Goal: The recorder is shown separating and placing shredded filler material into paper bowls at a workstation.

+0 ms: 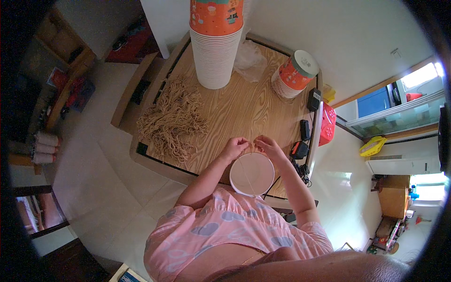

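Head view: the white bucket is right in front of your body, mouth up, a thin string across it. At its far rim, your left hand and right hand each narrow to a pinch on the string. Beyond the bucket's left lies a twine heap; farther, a short stack stands beyond its right, a tall stack beyond its left.

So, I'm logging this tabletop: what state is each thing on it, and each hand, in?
Left hand: pinched, apparently on strand
Right hand: pinched, apparently on strand
Thin strand: straight across the white container
White container: round face up; mouth or base, unclear
Twine: loose, tangled heap
Tall stack: nested, standing
Short stack: nested, upside down
Plastic bag: crumpled
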Available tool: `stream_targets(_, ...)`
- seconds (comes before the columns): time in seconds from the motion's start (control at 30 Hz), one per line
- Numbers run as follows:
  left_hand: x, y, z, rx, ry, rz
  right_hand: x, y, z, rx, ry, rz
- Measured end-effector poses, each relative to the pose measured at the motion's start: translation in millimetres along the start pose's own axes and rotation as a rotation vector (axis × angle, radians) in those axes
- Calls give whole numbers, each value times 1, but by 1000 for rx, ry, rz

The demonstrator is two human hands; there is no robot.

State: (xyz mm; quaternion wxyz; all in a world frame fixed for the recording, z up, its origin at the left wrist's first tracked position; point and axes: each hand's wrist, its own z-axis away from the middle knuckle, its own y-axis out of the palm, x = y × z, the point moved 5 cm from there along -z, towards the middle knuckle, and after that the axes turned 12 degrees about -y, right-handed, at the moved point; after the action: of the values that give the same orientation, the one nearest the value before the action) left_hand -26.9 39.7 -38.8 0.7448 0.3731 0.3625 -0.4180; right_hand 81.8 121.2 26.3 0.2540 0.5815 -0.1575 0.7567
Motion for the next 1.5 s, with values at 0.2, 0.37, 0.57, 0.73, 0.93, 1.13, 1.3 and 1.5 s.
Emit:
stream_targets(0.2,-6,3,4,-1,-167,147,-12,-3,6,-30,-196,307)
stream_targets(0.37,2,-2,1,34,-170,144,-11,6,3,-70,-215,327)
stream_targets(0.57,-13,-3,8,-33,-80,92,-3,12,2,-127,-226,244)
stream_targets(0.73,-19,1,12,-41,-96,98,-25,4,-2,-159,-281,340)
stream_targets(0.93,-8,-1,6,-11,-13,122,-4,12,8,-191,-249,518)
stream_targets(1.13,-7,-3,6,-99,13,20,-1,11,13,-225,-306,522)
stream_targets(1.3,-7,0,12,-32,-155,154,1,11,16,-242,-314,501)
stream_targets(1.5,-2,0,11,-4,-110,8,8,12,18,-237,-274,566)
